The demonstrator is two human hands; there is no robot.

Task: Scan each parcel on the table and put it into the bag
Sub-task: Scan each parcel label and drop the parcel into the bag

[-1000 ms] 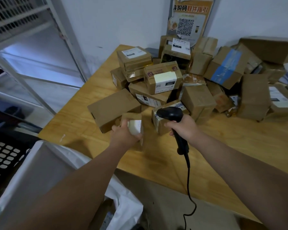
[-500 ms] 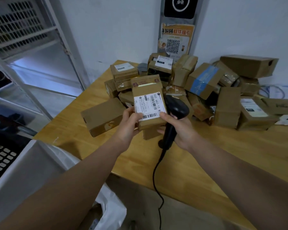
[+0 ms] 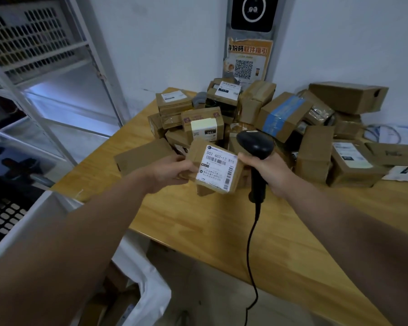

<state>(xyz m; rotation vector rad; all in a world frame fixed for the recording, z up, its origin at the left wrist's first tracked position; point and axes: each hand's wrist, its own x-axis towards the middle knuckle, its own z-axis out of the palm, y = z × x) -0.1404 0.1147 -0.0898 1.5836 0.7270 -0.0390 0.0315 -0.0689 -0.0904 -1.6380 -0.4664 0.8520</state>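
My left hand (image 3: 172, 171) grips a small brown parcel (image 3: 216, 169) from its left side, held above the table with its white barcode label facing me. My right hand (image 3: 267, 171) is closed around a black corded barcode scanner (image 3: 256, 147), whose head sits just right of the parcel's top edge; a fingertip touches the parcel's right corner. Several more cardboard parcels (image 3: 280, 118) lie piled at the back of the wooden table (image 3: 212, 222). The white bag (image 3: 149, 288) hangs open below the table's near left edge, partly hidden by my left forearm.
A metal shelf rack (image 3: 45, 55) stands at the left. A black perforated crate (image 3: 3, 215) sits at the lower left. On the wall behind the pile hangs a QR-code poster (image 3: 245, 60). The scanner cable (image 3: 252, 255) dangles over the table's front edge.
My left hand lifted the parcel off the table, then turned it so the label lies tilted and lower. The scanner came upright beside it, and the view tilted up.
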